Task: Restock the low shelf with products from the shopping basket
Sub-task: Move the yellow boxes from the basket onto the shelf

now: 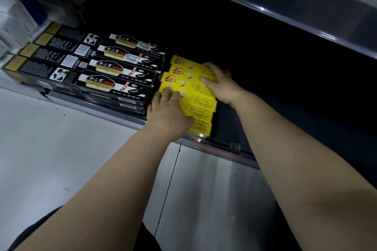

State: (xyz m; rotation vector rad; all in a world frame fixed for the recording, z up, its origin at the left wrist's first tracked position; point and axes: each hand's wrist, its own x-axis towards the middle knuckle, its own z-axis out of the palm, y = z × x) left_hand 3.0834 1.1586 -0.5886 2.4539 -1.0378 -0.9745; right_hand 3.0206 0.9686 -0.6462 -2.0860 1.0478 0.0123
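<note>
Here, on the low shelf (222, 150), the yellow boxes (199, 100) lie flat in a stack just right of the black boxes (114, 79), long axes running left to right. My left hand (169, 114) presses flat on the near ones, fingers straight; my right hand (222, 85) curls round their right ends.

Left hand (169, 114) flat on yellow boxes (199, 96) at low shelf (214, 148) front edge; right hand (221, 83) apparently grips their right end.
</note>
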